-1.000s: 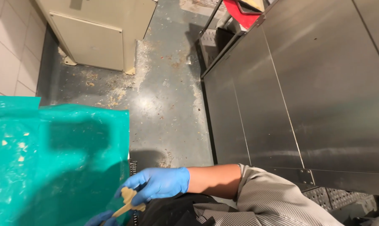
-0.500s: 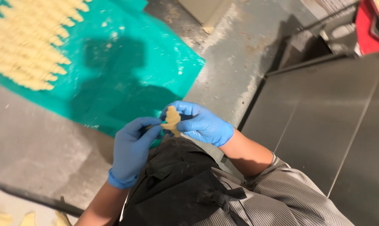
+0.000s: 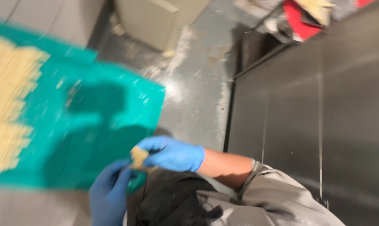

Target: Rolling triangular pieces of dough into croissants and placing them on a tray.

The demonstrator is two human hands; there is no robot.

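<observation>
Both my hands wear blue gloves and meet over a small pale lump of dough (image 3: pixel 138 157). My right hand (image 3: pixel 172 154) pinches the lump from the right. My left hand (image 3: pixel 110 192) comes up from below and touches it with its fingertips. They work just off the near edge of a green sheet (image 3: pixel 105 125) that lies on a work surface. Rows of pale dough pieces (image 3: pixel 9 104) cover the left part of the sheet. The frame is blurred by head motion.
A stainless steel cabinet front (image 3: pixel 323 109) fills the right side. A grey stained floor (image 3: pixel 198 83) runs between it and the sheet. A beige box-like unit (image 3: pixel 160 21) stands at the top, and a red object (image 3: pixel 298 16) sits at the top right.
The view has swung back toward the left and up; the hands stay together on the dough lump, now lower in the frame near the sheet's edge.
</observation>
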